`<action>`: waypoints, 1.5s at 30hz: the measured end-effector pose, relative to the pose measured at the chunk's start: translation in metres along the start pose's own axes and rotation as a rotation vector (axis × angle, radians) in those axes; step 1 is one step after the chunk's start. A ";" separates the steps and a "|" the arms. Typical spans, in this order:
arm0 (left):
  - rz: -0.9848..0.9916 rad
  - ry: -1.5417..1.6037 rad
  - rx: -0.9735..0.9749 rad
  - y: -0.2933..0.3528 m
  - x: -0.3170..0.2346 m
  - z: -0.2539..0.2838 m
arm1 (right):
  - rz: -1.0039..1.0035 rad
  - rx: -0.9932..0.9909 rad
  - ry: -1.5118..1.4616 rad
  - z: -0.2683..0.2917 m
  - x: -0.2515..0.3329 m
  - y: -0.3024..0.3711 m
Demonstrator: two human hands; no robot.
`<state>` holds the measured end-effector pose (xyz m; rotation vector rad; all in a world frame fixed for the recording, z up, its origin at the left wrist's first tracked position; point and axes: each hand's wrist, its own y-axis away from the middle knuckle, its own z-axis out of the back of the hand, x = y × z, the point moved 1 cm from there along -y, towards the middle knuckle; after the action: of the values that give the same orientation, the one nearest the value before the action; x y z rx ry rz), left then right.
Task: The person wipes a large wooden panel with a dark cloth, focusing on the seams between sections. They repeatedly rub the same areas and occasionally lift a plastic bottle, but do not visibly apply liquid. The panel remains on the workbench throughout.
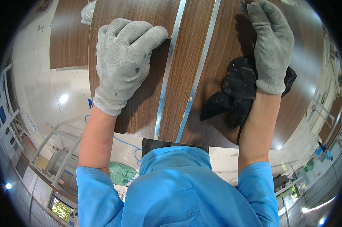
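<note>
A wood-grain panel lies before me, crossed by two shiny metal strips, the left strip and the right strip. Yellowish flecks mark the right one. My left hand, in a grey knit glove, is closed beside the left strip. A dark edge shows under its fingertips; whether it is a thin object or shadow, I cannot tell. Farther right, my gloved right hand has its fingers curled together at the top edge, and anything in them is hidden. A crumpled black cloth lies on the panel by my right wrist.
Another wood-grain panel is at the far left, with a clear plastic bag beside it. A metal-framed cart stands at the lower left. Near it are a green bag and a blue hose on the floor.
</note>
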<state>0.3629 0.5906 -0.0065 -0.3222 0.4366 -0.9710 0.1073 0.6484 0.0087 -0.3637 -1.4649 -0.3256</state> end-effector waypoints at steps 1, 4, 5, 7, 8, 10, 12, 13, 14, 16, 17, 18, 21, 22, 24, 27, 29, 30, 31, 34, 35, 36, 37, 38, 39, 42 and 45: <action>-0.004 0.002 -0.003 0.000 0.000 0.000 | -0.015 -0.004 -0.011 0.000 0.000 0.000; -0.011 0.001 -0.013 -0.001 0.002 -0.001 | 0.025 -0.005 0.020 -0.003 -0.001 -0.003; -0.010 -0.003 -0.016 -0.001 0.002 -0.002 | 0.058 -0.007 0.014 -0.005 -0.002 -0.005; -0.011 -0.011 -0.022 -0.002 0.004 -0.003 | 0.124 -0.012 0.002 -0.006 -0.001 -0.006; -0.012 -0.013 -0.025 -0.002 0.004 -0.003 | 0.089 -0.011 0.011 -0.006 -0.001 -0.006; -0.022 -0.030 -0.023 -0.002 0.004 -0.003 | 0.019 -0.010 0.029 -0.004 0.000 -0.003; -0.029 -0.067 -0.008 -0.002 0.004 -0.002 | 0.001 -0.001 0.006 -0.003 0.001 -0.001; -0.041 -0.072 -0.007 -0.002 0.003 -0.001 | -0.009 0.004 -0.006 -0.002 0.002 0.001; -0.041 -0.082 0.001 -0.002 0.003 0.000 | 0.003 0.003 0.004 -0.002 0.002 0.001; -0.038 -0.102 0.008 -0.001 0.002 0.001 | 0.025 0.000 0.024 -0.002 0.003 0.001; -0.036 -0.112 0.007 -0.001 0.003 0.002 | 0.004 -0.002 0.012 -0.003 0.002 0.001; -0.034 -0.121 0.007 -0.001 0.003 0.002 | -0.017 -0.005 -0.001 -0.003 0.002 0.001; -0.060 -0.157 0.022 -0.001 0.004 0.002 | -0.007 -0.007 0.023 -0.004 0.002 0.000; -0.071 -0.167 0.018 -0.001 0.004 0.002 | 0.008 -0.007 0.041 -0.004 0.002 0.000; -0.086 -0.196 0.021 -0.002 0.004 0.001 | 0.013 -0.008 0.043 -0.005 0.001 0.000; -0.134 -0.190 0.020 -0.003 0.003 0.001 | -0.025 -0.026 0.043 -0.005 0.001 0.000; -0.128 -0.186 0.002 -0.003 0.002 0.002 | -0.034 -0.022 0.027 -0.005 0.000 0.000; -0.116 -0.184 0.004 -0.004 0.001 0.002 | -0.023 -0.010 0.011 -0.005 0.001 0.000; -0.111 -0.188 0.015 -0.003 0.001 0.002 | -0.012 0.003 -0.006 -0.005 0.001 0.000; -0.088 -0.197 0.054 -0.003 0.000 0.003 | 0.000 -0.004 0.018 -0.005 0.001 -0.001; -0.094 -0.197 0.051 -0.004 0.000 0.002 | -0.014 -0.010 0.024 -0.005 0.001 -0.001; -0.090 -0.206 0.060 -0.004 0.001 0.002 | -0.026 -0.016 0.030 -0.005 0.001 -0.001; -0.106 -0.204 0.052 -0.004 0.001 0.003 | -0.039 -0.022 0.035 -0.005 0.001 -0.001; -0.112 -0.210 0.056 -0.004 0.001 0.003 | -0.043 -0.017 0.031 -0.005 0.001 -0.001; -0.119 -0.217 0.061 -0.004 0.001 0.004 | -0.047 -0.013 0.026 -0.005 0.001 -0.001; -0.117 -0.224 0.078 -0.004 0.001 0.005 | -0.017 0.018 0.000 -0.005 0.002 -0.001; -0.136 -0.214 0.085 -0.004 0.000 0.008 | 0.008 0.027 0.002 -0.005 0.002 -0.001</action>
<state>0.3641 0.5889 0.0020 -0.3786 0.1794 -1.0715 0.1114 0.6451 0.0103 -0.3477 -1.4640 -0.2996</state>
